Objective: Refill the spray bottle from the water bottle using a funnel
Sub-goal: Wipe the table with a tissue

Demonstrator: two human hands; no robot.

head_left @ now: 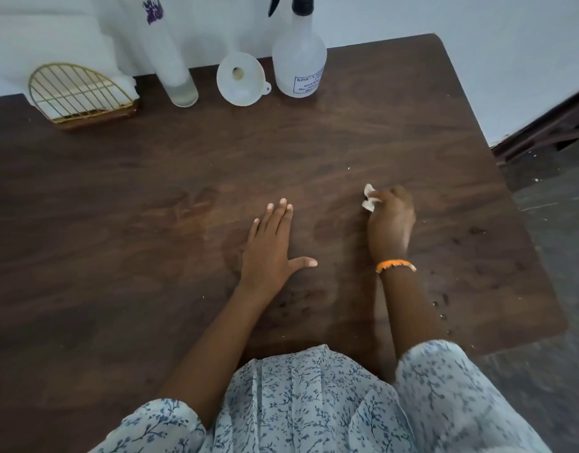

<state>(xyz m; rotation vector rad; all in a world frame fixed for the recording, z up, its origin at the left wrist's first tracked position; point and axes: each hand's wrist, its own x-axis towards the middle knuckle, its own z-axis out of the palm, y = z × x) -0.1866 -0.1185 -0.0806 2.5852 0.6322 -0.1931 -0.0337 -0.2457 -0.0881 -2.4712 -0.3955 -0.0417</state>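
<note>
Head cam is showing the right hand clenching a small wad of white tissue against the dark wooden table, looking like it's wiping, while the left hand is lying flat with fingers straight, gripping nothing. So I'm guessing this is cleanup around the pour, not the pour itself; can't tell if refilling is done. Next move is probably dropping the tissue and reaching to the far edge. That's where everything's standing: the frosted white spray bottle with its black trigger head on, the white funnel just left of it lying on its side, and the tall clear water bottle holding a little water.
</note>
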